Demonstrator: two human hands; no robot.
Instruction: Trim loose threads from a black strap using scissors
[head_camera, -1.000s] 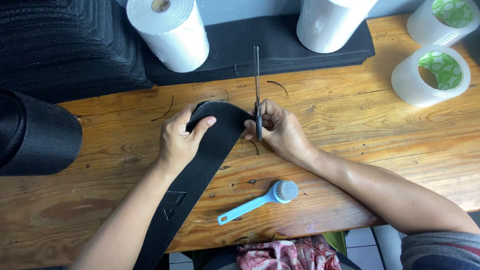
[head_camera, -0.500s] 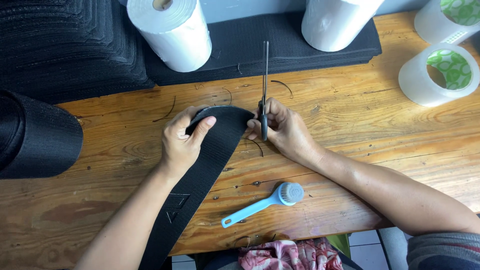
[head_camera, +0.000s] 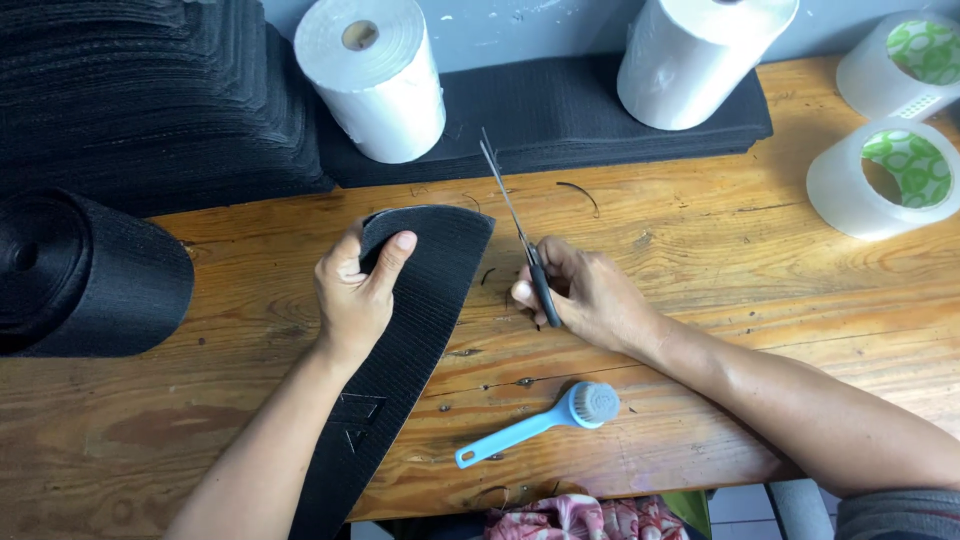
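The left hand (head_camera: 355, 290) grips the rounded end of a black strap (head_camera: 420, 300), thumb on top and fingers curled under its left edge, pinching the webbing between them. The strap lies flat on the wooden table (head_camera: 700, 260), running from its curved end near the table's middle down toward the near edge, where it passes out of view beside the left forearm. The right hand (head_camera: 590, 295) holds a pair of scissors (head_camera: 520, 235) by the dark handles; its fingers are curled tight around them, and the blades point up and away, closed or nearly so, their tips near the black mat (head_camera: 560, 110) at the rear. The scissors stand just beside the strap's right edge, apart from it. A short black offcut (head_camera: 580, 192) lies on the wood near the blade tips. A light blue brush (head_camera: 540, 425) rests on the table near the front edge, below the right hand. At the rear stand two white rolls (head_camera: 375, 80), both resting on the mat. Two clear tape rolls (head_camera: 885, 180) sit at the right. A large black webbing roll (head_camera: 85, 275) lies at the left, with a stack of black material (head_camera: 140, 90) behind it.
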